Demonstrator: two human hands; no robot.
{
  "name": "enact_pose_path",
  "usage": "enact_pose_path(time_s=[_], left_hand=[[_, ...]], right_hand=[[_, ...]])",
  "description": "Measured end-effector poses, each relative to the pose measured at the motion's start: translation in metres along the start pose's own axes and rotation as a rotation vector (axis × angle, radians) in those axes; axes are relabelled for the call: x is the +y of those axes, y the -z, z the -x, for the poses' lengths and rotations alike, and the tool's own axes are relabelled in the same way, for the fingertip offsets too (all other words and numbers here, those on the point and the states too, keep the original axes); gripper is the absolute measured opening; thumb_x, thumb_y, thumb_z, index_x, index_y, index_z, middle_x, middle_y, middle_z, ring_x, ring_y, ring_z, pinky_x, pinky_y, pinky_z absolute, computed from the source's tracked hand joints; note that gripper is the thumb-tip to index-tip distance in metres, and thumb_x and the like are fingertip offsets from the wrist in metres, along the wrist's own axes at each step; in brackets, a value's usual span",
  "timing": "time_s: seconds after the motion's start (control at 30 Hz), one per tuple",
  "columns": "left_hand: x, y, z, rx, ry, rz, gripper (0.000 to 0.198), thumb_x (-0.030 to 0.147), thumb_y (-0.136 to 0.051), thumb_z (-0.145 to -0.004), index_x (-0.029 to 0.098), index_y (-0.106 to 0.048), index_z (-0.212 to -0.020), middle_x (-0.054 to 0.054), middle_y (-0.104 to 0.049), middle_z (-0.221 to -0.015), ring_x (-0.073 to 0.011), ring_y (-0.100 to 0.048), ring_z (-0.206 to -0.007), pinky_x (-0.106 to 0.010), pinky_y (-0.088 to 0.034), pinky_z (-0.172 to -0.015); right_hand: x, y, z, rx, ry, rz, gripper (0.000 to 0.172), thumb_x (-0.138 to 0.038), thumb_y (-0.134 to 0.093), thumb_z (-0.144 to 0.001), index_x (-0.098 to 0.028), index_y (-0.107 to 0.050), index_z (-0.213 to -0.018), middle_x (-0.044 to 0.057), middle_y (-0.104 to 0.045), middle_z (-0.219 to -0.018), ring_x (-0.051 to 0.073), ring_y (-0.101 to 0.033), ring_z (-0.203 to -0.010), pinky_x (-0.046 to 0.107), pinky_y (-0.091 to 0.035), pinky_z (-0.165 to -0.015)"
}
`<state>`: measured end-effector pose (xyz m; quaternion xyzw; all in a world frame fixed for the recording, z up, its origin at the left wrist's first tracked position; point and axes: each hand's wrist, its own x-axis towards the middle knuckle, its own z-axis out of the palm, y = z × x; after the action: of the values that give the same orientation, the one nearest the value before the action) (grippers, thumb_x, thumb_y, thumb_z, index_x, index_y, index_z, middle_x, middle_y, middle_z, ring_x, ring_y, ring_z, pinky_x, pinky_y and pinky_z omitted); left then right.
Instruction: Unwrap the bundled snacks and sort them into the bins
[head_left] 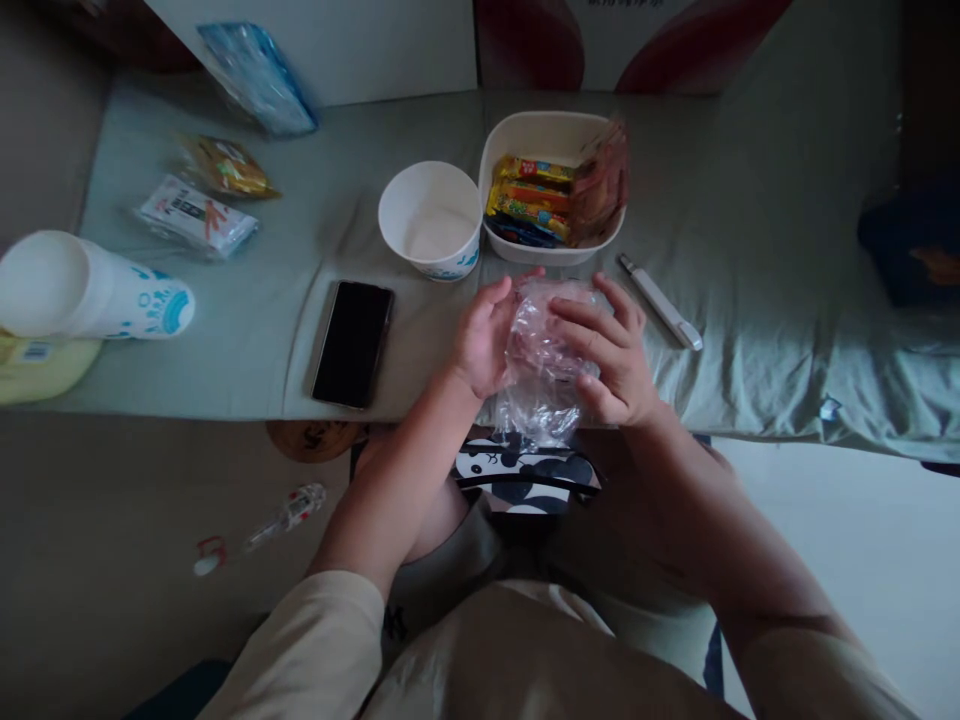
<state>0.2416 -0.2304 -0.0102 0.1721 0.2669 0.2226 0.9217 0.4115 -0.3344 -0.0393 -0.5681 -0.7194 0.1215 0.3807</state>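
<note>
Between my two hands, over the front edge of the covered surface, is a crinkled clear plastic bag (541, 375) with something pinkish in its upper part. My left hand (484, 335) holds it from the left, its fingers partly hidden behind the plastic. On the other side my right hand (619, 350) grips it, fingers curved over the front and thumb lower down. Just beyond them stands a white square tub (555, 257) holding yellow and orange snack packets (532, 195) and a reddish packet (598, 190). Beside the tub is a white paper cup (431, 215) with blue print.
A black phone (352, 343) lies left of my hands, a white utility knife (660, 302) to the right. Farther left are stacked paper cups (112, 290), a white packet (199, 215), a golden packet (229, 167) and a blue plastic packet (259, 78). Large boxes (390, 50) stand behind.
</note>
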Motion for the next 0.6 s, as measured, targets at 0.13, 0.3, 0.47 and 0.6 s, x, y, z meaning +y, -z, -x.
enact_pose_path(time_s=[0.13, 0.3, 0.47, 0.6], left_hand=[[-0.003, 0.0, -0.001, 0.016, -0.044, -0.02, 0.062, 0.035, -0.085, -0.074, 0.031, -0.058, -0.129, -0.002, -0.074, -0.125, -0.0255, -0.072, -0.111, -0.031, -0.057, -0.076], [-0.003, 0.003, -0.006, 0.039, -0.145, -0.096, 0.073, 0.015, -0.081, -0.073, 0.034, -0.057, -0.14, 0.002, -0.076, -0.11, -0.0165, -0.074, -0.089, -0.027, -0.058, -0.072], [0.001, 0.006, -0.012, 0.065, -0.08, -0.031, 0.068, 0.018, -0.073, -0.079, 0.033, -0.054, -0.143, 0.001, -0.077, -0.112, -0.0201, -0.076, -0.096, -0.031, -0.061, -0.078], [-0.008, 0.016, -0.02, 0.07, -0.002, 0.002, 0.073, 0.015, -0.082, -0.074, 0.033, -0.052, -0.138, 0.001, -0.075, -0.11, -0.0171, -0.074, -0.092, -0.03, -0.061, -0.08]], right_hand=[[-0.008, -0.005, 0.002, -0.011, 0.073, 0.089, 0.048, -0.059, -0.04, -0.099, -0.044, -0.068, -0.135, -0.002, -0.064, -0.149, 0.04, -0.035, -0.156, 0.066, -0.025, -0.124], [-0.01, 0.001, 0.001, 0.053, 0.032, -0.032, 0.05, -0.056, -0.031, -0.103, -0.041, -0.069, -0.132, -0.001, -0.062, -0.148, 0.035, -0.042, -0.152, 0.063, -0.028, -0.128], [-0.008, -0.004, 0.004, 0.168, 0.002, 0.127, 0.044, -0.033, -0.054, -0.097, -0.039, -0.06, -0.14, 0.005, -0.061, -0.149, 0.035, -0.048, -0.148, 0.065, -0.036, -0.123], [-0.016, -0.017, 0.007, 0.154, 0.041, 0.314, 0.042, -0.033, -0.064, -0.095, -0.045, -0.062, -0.135, 0.002, -0.059, -0.152, 0.03, -0.049, -0.147, 0.057, -0.04, -0.119]])
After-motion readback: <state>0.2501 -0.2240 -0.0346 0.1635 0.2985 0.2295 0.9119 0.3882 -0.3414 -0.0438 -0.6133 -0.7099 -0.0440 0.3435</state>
